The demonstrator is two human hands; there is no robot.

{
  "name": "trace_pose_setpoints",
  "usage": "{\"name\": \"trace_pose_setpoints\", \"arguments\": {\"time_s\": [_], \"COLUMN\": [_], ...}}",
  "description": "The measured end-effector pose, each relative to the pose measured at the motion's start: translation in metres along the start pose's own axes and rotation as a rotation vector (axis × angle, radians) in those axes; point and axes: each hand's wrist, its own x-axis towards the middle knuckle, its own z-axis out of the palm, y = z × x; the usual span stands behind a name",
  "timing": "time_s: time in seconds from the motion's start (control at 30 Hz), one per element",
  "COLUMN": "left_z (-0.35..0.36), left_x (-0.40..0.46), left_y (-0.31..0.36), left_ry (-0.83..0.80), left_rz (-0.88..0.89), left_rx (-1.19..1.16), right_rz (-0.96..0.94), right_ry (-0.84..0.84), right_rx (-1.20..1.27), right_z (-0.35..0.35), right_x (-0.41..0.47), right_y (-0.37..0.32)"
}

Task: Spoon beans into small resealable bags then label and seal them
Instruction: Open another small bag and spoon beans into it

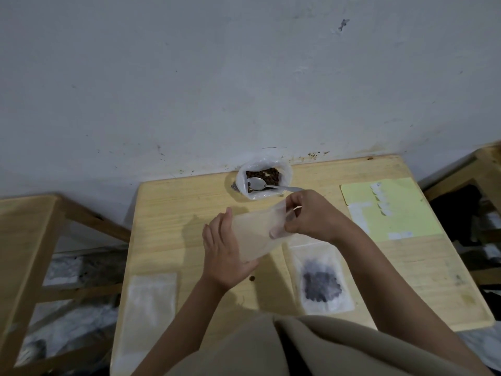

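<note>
An empty translucent resealable bag is held above the middle of the wooden table. My left hand grips its lower end from the left. My right hand pinches its upper mouth end. Behind them, against the wall, stands an open white plastic bag of brown beans with a metal spoon lying in it, handle pointing right. A filled bag of dark beans lies flat at the front right. A stack of empty bags lies at the front left.
A yellow sheet with white labels lies at the right of the table. One loose bean sits near the table's middle. Wooden frames stand on both sides. A beige cloth covers my lap at the front edge.
</note>
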Motion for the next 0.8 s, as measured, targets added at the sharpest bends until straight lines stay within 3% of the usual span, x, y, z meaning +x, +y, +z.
{"name": "trace_pose_setpoints", "arguments": {"time_s": [0.13,0.33,0.43,0.6,0.8], "left_z": [0.007,0.013,0.017,0.020,0.023], "left_x": [-0.004,0.003,0.012,0.027,0.062], "left_y": [0.004,0.021,0.016,0.001,-0.005], "left_ry": [-0.081,0.035,0.029,-0.112,-0.379], "left_rz": [-0.102,-0.047,-0.116,-0.296,-0.281], "left_rx": [-0.016,-0.135,-0.184,-0.278,-0.492], "right_rz": [0.064,0.051,0.063,0.443,0.439], "right_ry": [-0.009,-0.003,0.141,0.529,0.606], "right_rx": [-0.026,0.054,0.320,0.926,1.163], "right_z": [0.001,0.020,0.026,0.029,0.033], "right_x": [0.006,0.015,0.025,0.059,0.103], "right_y": [0.000,0.015,0.031,0.062,0.072]}}
